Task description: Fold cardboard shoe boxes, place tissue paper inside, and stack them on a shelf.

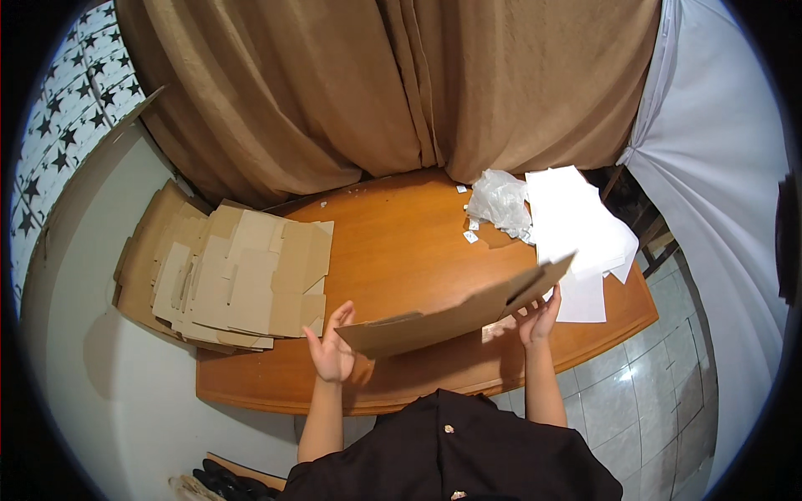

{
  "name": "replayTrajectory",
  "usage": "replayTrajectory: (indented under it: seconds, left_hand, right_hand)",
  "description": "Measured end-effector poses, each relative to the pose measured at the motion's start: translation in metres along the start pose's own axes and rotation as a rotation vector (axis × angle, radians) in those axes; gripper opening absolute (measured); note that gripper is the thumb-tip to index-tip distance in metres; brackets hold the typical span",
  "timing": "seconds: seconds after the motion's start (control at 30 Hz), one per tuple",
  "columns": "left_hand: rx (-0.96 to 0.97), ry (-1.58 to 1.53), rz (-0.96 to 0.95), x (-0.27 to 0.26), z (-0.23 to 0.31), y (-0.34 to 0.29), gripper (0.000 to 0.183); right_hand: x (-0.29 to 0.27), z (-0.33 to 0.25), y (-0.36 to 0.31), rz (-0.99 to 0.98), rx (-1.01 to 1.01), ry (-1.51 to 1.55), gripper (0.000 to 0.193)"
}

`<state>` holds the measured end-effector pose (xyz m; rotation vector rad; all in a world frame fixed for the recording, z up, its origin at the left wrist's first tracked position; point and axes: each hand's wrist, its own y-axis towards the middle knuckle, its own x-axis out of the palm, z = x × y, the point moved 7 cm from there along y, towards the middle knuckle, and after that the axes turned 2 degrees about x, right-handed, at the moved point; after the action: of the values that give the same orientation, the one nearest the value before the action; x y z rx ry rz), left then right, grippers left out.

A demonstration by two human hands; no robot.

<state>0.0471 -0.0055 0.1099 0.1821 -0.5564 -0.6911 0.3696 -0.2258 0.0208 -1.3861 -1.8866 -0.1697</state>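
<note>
A flat piece of brown cardboard (443,321) with cut slots and flaps is held up at a tilt above the front of the table. My right hand (540,319) grips its right end, with some fingers hidden behind the board. Beside the left end, my left hand (332,349) is open, thumb and fingers apart, and seems not to grip the board. To the left lies a stack of flattened cardboard boxes (251,271), loosely layered.
On the wooden table (393,242), white paper sheets (576,225) lie at the right, beside a crumpled clear plastic bag (499,203) and small white scraps (470,237). A brown curtain (334,92) hangs behind; a white cloth (710,167) hangs at right. Dark shoes (230,480) sit lower left.
</note>
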Motion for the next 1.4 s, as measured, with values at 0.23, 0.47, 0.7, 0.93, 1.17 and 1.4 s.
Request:
replayTrajectory:
  seconds: [0.23, 0.47, 0.7, 0.93, 1.17, 1.4]
  left_hand:
    - [-1.101, 0.374, -0.488, -0.004, -0.127, -0.050, 0.087]
    - [-0.684, 0.989, -0.900, 0.020, -0.191, -0.068, 0.069]
    - [-0.957, 0.462, -0.740, 0.046, -0.197, -0.047, 0.052]
    - [-0.196, 0.987, -0.565, 0.081, -0.157, -0.004, 0.037]
    - [-0.622, 0.450, -0.534, 0.066, -0.186, 0.000, 0.036]
    - [-0.567, 0.166, -0.077, 0.015, -0.167, 0.041, 0.034]
  right_hand:
    - [-0.015, 0.033, 0.007, -0.142, -0.036, -0.070, 0.054]
    - [-0.005, 0.038, 0.010, -0.195, -0.064, -0.087, 0.054]
    - [0.032, 0.013, 0.008, -0.438, -0.007, 0.298, 0.060]
    - [0.080, -0.004, -0.013, -0.578, 0.147, 0.427, 0.054]
    - [0.071, 0.005, 0.003, -0.627, 0.214, 0.340, 0.043]
    - [0.049, 0.030, 0.003, -0.447, 0.130, 0.079, 0.039]
